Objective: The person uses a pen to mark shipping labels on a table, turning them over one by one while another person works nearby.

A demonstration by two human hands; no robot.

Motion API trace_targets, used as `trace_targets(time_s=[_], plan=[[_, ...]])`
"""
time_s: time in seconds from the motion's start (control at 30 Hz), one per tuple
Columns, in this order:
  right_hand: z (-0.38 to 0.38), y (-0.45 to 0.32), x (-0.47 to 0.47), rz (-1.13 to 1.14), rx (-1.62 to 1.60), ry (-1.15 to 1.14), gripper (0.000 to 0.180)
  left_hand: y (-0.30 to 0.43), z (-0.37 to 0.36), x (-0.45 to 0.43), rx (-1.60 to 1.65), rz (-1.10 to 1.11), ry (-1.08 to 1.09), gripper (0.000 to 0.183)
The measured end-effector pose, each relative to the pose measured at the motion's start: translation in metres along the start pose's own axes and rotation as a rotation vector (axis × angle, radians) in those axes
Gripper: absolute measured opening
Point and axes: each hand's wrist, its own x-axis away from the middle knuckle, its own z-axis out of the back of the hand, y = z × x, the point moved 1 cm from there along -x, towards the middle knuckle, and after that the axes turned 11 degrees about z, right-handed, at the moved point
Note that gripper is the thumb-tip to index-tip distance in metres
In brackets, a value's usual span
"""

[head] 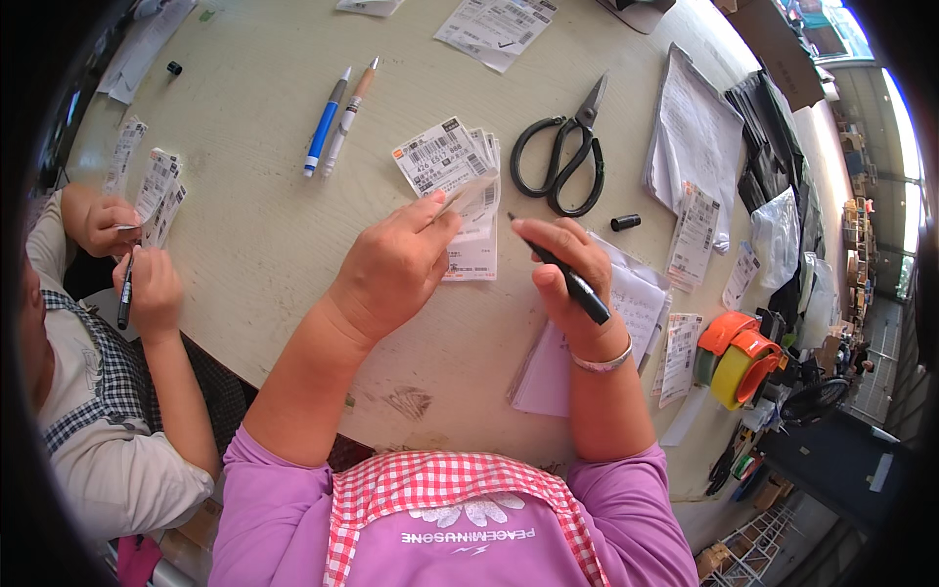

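My left hand (400, 264) pinches a fanned stack of printed shipping labels (444, 158), their upper parts spread over the tabletop (271, 220). To its right, my right hand (568, 275) holds an uncapped black marker (579, 290), its tip pointing up and left, close to the labels' right edge but apart from them. The marker's black cap (626, 222) lies just beyond the right hand. Black-handled scissors (561, 158) rest above that hand, blades pointing away. Beneath the right forearm is a pad of handwritten paper (543, 374).
Two pens (328, 121) lie at upper left. A co-worker's hands (150, 282) hold labels and a marker at the left edge. On the right are a worn paper pad (689, 139), label stacks (693, 227), black plastic bags (770, 154) and tape dispensers (737, 359).
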Motion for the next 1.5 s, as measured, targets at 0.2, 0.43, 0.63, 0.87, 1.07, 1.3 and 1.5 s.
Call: trace_targets(time_s=[0.2, 0.43, 0.63, 0.87, 1.07, 1.3, 1.5], plan=[[-0.014, -0.008, -0.001, -0.086, -0.052, -0.013, 0.026, -0.012, -0.010, 0.002, 0.096, -0.136, 0.105, 0.072], [-0.017, -0.005, -0.005, -0.048, 0.001, -0.126, 0.021, -0.011, -0.011, 0.002, 0.092, -0.144, 0.118, 0.091], [-0.020, -0.006, -0.003, -0.068, 0.024, 0.027, 0.026, -0.014, -0.014, 0.003, 0.085, -0.158, 0.111, 0.090], [-0.018, -0.005, 0.000, -0.054, 0.106, -0.111, 0.029, -0.013, -0.011, 0.001, 0.072, -0.141, 0.095, 0.088], [-0.023, -0.008, -0.007, -0.093, 0.149, -0.184, 0.031, -0.014, -0.016, 0.004, 0.078, -0.147, 0.163, 0.087], [-0.031, 0.000, -0.007, -0.130, 0.022, 0.007, 0.033, -0.019, -0.023, 0.005, 0.085, -0.121, 0.162, 0.084], [-0.031, -0.002, -0.009, -0.085, 0.063, 0.122, 0.033, -0.005, -0.014, 0.004, 0.049, -0.098, 0.111, 0.070]])
